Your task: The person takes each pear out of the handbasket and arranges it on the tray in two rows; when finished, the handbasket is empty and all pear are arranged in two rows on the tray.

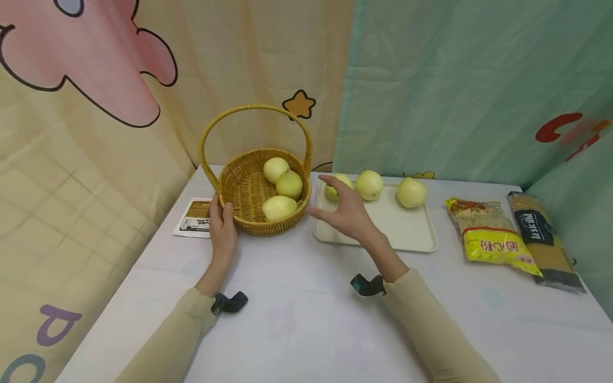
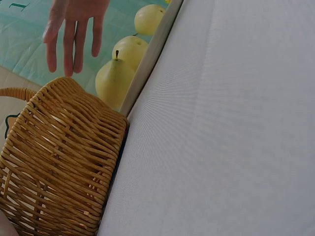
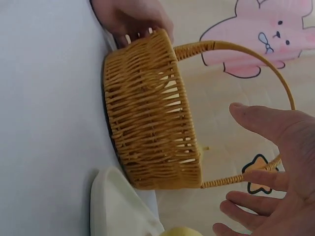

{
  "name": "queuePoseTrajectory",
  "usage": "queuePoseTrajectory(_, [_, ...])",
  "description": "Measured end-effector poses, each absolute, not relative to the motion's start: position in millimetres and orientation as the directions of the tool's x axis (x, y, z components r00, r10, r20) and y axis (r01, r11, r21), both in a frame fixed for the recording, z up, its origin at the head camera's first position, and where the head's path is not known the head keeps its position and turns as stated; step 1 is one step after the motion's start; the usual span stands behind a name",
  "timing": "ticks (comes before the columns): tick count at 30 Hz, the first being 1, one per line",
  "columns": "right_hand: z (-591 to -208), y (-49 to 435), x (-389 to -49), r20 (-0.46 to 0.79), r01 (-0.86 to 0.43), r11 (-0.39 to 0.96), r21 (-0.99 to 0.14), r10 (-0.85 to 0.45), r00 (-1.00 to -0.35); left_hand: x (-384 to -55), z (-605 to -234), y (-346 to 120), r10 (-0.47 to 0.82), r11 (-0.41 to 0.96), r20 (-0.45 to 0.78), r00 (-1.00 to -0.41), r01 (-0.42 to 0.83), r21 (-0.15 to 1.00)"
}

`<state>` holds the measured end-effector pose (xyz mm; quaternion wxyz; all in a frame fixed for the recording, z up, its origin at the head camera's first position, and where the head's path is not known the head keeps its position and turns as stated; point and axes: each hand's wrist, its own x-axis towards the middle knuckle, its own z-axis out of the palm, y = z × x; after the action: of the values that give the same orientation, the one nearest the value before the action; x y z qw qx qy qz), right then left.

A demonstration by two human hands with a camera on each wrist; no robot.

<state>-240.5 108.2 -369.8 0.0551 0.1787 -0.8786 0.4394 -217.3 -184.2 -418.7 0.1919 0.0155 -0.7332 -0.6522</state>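
A yellow-brown wicker basket (image 1: 261,229) with a tall hoop handle stands on the table. Inside it are three pale green pears (image 1: 280,208) on the right side. My left hand (image 1: 223,234) rests against the basket's left side with fingers fairly straight; part of it shows past the basket in the right wrist view. Fingers spread and thumb apart, my right hand (image 1: 351,213) hovers between the basket and a white tray (image 1: 397,229), holding nothing. Along the tray's back edge sit three more pears (image 1: 412,192), the leftmost partly hidden by the right hand.
A flat printed packet (image 1: 193,221) lies left of the basket, partly behind the left hand. On the right lie a yellow bag of dry food (image 1: 493,239) and a dark-labelled pasta pack (image 1: 538,234). Patterned curtains (image 1: 407,80) border the table.
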Motion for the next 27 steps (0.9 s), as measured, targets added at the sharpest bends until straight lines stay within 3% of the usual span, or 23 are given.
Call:
queuePoseTrajectory(11, [-358.4,66.3,-248.0,0.257,-0.451,0.503,-0.737,-0.409,-0.876,-237.5,-453.0,-191.5,-0.303,0.183,0.279,-0.911,0.232,0.955])
queuePoseTrajectory(21, [-358.9,50.9,-265.6,0.193,-0.473,0.408,-0.781,-0.563,-0.804,-236.4,-451.5,-191.9,-0.291,0.204,0.297,-0.909,0.245,0.948])
queuePoseTrajectory(27, [-357.5,44.2,-273.9,0.144,-0.488,0.437,-0.755,-0.616,-0.774,-236.2,-450.9,-194.4,-0.291,0.211,0.302,-0.908,0.247,0.946])
